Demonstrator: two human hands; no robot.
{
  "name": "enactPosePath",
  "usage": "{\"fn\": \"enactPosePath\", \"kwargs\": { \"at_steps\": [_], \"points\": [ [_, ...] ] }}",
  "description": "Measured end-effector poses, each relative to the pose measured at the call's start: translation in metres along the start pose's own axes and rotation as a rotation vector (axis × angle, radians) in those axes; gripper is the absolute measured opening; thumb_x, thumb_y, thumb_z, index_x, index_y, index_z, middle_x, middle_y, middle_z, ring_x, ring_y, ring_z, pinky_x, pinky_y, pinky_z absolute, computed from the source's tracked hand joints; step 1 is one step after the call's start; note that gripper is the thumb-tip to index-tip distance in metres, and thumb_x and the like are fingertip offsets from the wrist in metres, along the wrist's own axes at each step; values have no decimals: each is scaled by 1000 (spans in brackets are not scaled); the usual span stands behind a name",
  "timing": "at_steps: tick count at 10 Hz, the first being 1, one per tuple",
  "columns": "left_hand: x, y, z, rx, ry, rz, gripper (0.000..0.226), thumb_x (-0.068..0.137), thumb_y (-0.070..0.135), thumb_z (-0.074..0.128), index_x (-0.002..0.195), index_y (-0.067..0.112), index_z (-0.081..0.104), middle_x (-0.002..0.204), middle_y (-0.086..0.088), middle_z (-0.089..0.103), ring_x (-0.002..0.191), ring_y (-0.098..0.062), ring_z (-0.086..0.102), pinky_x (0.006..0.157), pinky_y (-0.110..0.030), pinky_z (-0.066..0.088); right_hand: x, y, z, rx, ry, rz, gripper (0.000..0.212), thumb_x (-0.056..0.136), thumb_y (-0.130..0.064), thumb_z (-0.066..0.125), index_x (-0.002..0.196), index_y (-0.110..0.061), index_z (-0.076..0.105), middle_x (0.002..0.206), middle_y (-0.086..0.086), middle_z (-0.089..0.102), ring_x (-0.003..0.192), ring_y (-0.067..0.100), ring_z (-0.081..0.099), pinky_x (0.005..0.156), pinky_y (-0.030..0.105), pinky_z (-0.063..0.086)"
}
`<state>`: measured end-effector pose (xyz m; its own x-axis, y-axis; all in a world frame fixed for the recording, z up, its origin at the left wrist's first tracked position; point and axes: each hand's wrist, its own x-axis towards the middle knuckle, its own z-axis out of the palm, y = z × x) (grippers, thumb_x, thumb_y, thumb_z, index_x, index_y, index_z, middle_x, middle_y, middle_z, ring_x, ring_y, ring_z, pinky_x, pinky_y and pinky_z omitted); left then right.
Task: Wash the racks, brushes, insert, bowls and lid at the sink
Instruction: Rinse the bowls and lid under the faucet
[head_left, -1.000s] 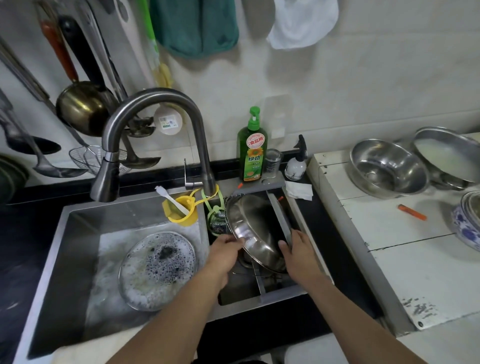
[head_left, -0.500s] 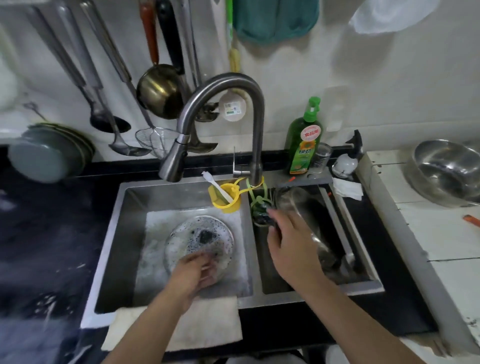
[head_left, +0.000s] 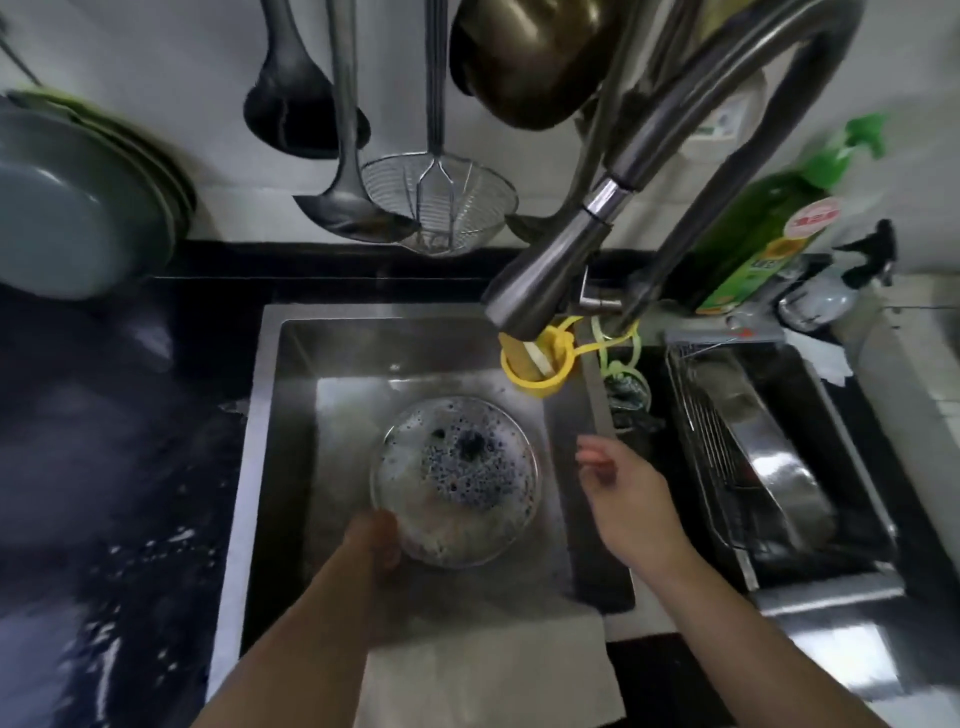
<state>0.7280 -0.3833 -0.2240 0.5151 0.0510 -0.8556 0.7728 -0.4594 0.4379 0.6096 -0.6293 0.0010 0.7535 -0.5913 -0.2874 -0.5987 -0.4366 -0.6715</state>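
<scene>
Gripping the near rim of the soapy glass lid (head_left: 457, 480) with our left hand (head_left: 375, 538), we judge it lathered but not rinsed. It lies in the left basin of the sink (head_left: 291, 415). Our right hand (head_left: 618, 486) hovers over the divider, fingers loose, holding nothing. Farther right, a steel bowl (head_left: 779, 467) sits in the wire rack (head_left: 701, 431), seemingly washed. Brushes and insert we cannot see.

Left hand (head_left: 375, 538) reached forward, fingers curled, gripping. Right hand (head_left: 626, 496) hovered free, fingers loosely extended, held nothing, forearm angled in.
</scene>
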Motion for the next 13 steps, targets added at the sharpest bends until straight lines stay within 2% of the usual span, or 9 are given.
{"fn": "enactPosePath", "kwargs": {
  "at_steps": [2,3,4,6,8,10,11,12,13],
  "points": [
    [-46,16,1,-63,9,-146,40,102,10,52,140,-4,57,143,-27,58,128,-41,60,75,-31,55,-17,5,-16,-15,36,92,33,98,-5,60,128,-15,66,109,-7,68,105,11,65,99,31,51],
    [-56,30,15,92,174,-61,41,97,18,60,131,-6,62,133,-27,64,124,-42,62,95,-39,54,-18,10,-12,-35,-18,98,33,98,-6,59,129,-15,65,104,-13,65,100,4,63,94,21,50],
    [-58,51,44,99,155,51,39,100,17,59,130,-6,59,127,-27,65,119,-41,62,92,-37,50,-16,16,-6,-45,-79,77,33,99,-8,59,129,-19,65,105,-16,63,94,-8,58,83,6,43],
    [-19,68,85,177,130,75,39,106,18,50,144,9,54,145,-14,57,131,-33,57,100,-38,49,-9,40,-18,-4,-46,62,33,97,-5,60,123,-25,68,107,-16,68,99,-3,64,95,26,53],
    [-26,69,94,-276,160,-24,26,97,24,65,107,0,60,97,-19,66,83,-33,63,85,-40,54,-2,29,-41,40,-51,1,31,98,-8,60,121,-26,69,110,-15,70,101,-6,63,93,22,53],
    [-128,86,19,131,362,363,25,104,17,53,111,1,71,102,-21,73,95,-38,67,76,-34,46,42,-39,-45,-46,-178,-153,37,99,-10,58,134,-18,59,125,-2,65,105,8,60,94,24,46],
    [-174,89,-29,177,413,519,16,103,12,52,102,12,68,88,-3,68,80,-23,62,76,-31,47,88,-76,-38,-218,-138,-267,58,98,-11,55,153,-11,36,154,13,39,134,27,46,108,37,37],
    [-189,89,-64,-326,249,450,23,102,6,51,107,17,71,99,-6,78,95,-28,73,87,-52,61,136,-104,-28,-194,-157,-141,79,98,-11,53,161,-8,5,168,12,8,151,31,23,117,38,26],
    [-197,87,-76,-706,-1,295,28,105,2,46,124,9,65,107,-15,77,86,-28,75,75,-48,65,172,-116,-8,-149,-218,-62,70,91,-11,68,151,-2,33,149,19,47,135,31,47,102,35,40]
  ]
}}
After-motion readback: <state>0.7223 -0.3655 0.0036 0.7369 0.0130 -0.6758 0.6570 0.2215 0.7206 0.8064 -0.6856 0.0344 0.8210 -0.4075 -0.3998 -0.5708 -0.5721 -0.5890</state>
